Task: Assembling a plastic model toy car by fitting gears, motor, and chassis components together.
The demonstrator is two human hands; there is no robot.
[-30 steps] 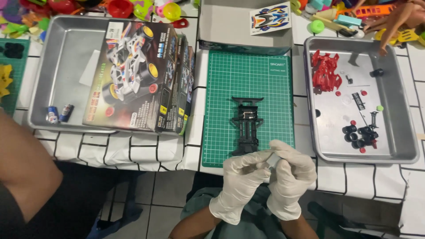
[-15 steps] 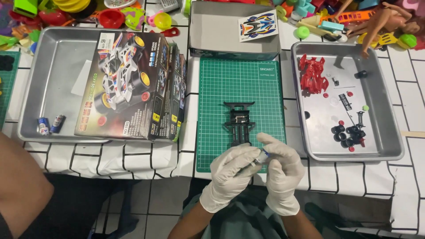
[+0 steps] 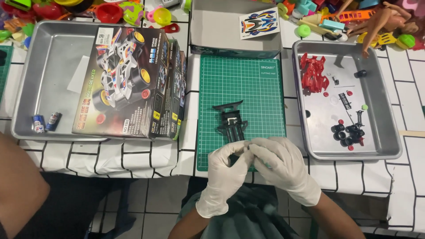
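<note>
A black toy car chassis (image 3: 231, 124) lies lengthwise on a green cutting mat (image 3: 241, 79). Both my hands wear white gloves. My left hand (image 3: 226, 170) and my right hand (image 3: 283, 168) meet fingertip to fingertip over the chassis's near end, pinched on it. Whatever small piece lies between the fingers is hidden. To the right, a metal tray (image 3: 376, 102) holds a red car body (image 3: 313, 73), black wheels (image 3: 347, 132) and several small loose parts.
On the left, a metal tray (image 3: 48, 66) carries the toy car's box (image 3: 124, 84) and two small batteries (image 3: 45, 121). A grey box (image 3: 221, 35) with a sticker sheet (image 3: 259, 22) stands behind the mat. Colourful toys line the far edge. Another person's arm (image 3: 22, 186) is at lower left.
My two hands have moved up from just off the mat's near edge onto the near end of the chassis, fingers still pinched together. The camera has shifted slightly.
</note>
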